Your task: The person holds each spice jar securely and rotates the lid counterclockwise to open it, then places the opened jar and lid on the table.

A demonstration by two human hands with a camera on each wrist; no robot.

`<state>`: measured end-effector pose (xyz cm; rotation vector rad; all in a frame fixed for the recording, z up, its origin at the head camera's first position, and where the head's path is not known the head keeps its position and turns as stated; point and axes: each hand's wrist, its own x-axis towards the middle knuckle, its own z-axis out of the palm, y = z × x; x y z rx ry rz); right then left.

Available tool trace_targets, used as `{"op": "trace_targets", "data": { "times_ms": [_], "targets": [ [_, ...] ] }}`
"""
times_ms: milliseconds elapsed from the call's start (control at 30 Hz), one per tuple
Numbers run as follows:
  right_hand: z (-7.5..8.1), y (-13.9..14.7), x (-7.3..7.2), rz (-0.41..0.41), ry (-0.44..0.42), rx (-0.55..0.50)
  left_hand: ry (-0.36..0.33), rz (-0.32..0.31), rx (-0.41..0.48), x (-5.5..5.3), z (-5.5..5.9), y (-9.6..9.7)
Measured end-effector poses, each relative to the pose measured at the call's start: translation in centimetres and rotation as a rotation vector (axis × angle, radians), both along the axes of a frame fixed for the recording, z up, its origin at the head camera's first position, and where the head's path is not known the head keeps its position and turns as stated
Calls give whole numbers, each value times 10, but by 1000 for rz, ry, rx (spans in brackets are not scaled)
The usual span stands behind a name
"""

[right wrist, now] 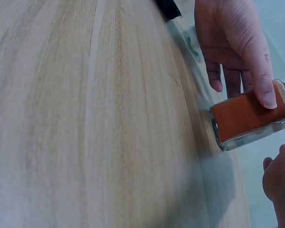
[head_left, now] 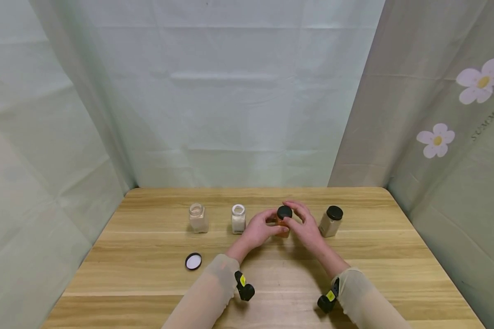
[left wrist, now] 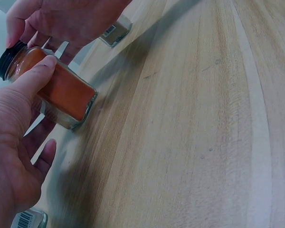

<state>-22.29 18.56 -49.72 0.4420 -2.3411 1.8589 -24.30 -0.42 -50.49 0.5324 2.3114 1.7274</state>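
A square glass jar of orange-red powder stands on the table, tilted-looking only through the wrist cameras' angle. My left hand holds its body from the left, thumb across the near face in the left wrist view. At the top, my right hand grips the black lid with curled fingers and thumb. The lid sits on the jar's neck. Part of the jar is hidden behind my fingers in the head view.
Left of my hands stand two lidless jars: one of white contents, one of pale beige contents. A loose lid lies underside up nearer me. To the right stands a black-lidded jar. Curtains surround the wooden table.
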Motion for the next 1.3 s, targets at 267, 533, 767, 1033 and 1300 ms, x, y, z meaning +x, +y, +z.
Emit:
{"op": "trace_targets", "data": {
  "times_ms": [267, 533, 767, 1033, 1300],
  "targets": [
    [2, -1, 3, -26, -77, -23, 11, 8, 7, 0, -1, 1],
    [0, -2, 0, -53, -79, -54, 5, 15, 0, 0, -1, 1],
    [-2, -2, -4, -54, -47, -75, 11, 11, -6, -1, -1, 2],
    [-2, -2, -4, -59, -50, -85, 10, 5, 9, -1, -2, 2],
    [-3, -2, -4, -62, -31, -87, 12, 5, 2, -1, -2, 2]
  ]
}}
